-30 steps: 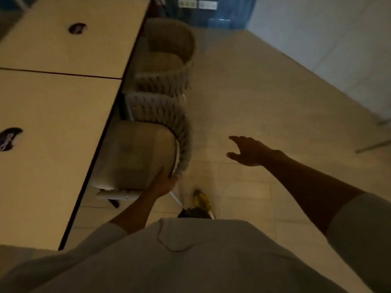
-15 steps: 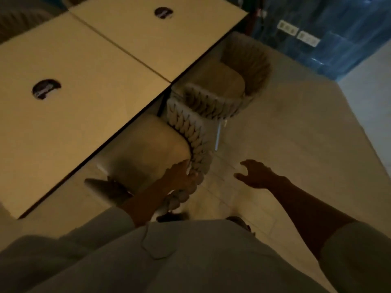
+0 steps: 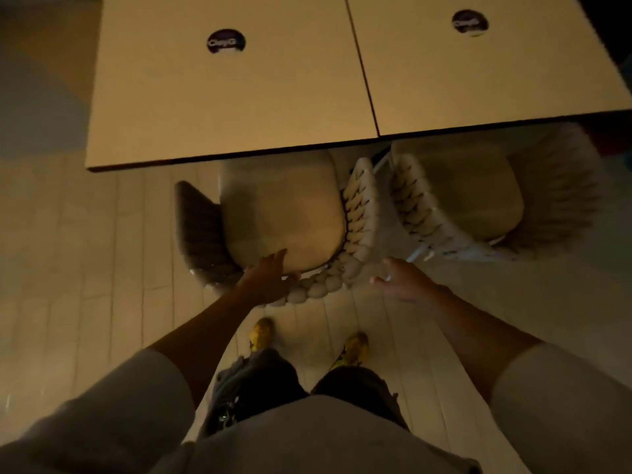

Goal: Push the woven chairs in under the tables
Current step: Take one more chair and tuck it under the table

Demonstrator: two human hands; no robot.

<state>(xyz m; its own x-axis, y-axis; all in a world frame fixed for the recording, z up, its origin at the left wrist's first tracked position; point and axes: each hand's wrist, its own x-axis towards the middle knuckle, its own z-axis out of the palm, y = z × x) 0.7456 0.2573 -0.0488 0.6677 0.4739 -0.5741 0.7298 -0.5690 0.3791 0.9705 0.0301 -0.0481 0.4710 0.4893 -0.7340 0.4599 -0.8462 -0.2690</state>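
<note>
A woven chair [image 3: 355,220] with a pale cushion stands right in front of me, its seat partly under the left table [image 3: 219,97]. My left hand [image 3: 268,277] rests on the back rim of this chair, fingers over the cushion's rear edge and thumb on the woven back. My right hand [image 3: 403,280] hovers just right of the chair's back, fingers spread, touching nothing. A second woven chair [image 3: 461,206] stands to the right, partly under the right table [image 3: 478,70].
The two tables stand edge to edge, each with a round dark sticker [image 3: 226,41] on top. My feet in yellow shoes [image 3: 261,333] stand on the pale tiled floor just behind the chair. Open floor lies to the left.
My view has swung round so I face the tables squarely. My left hand stays on the chair's back, and my right hand has come closer to the chair's back.
</note>
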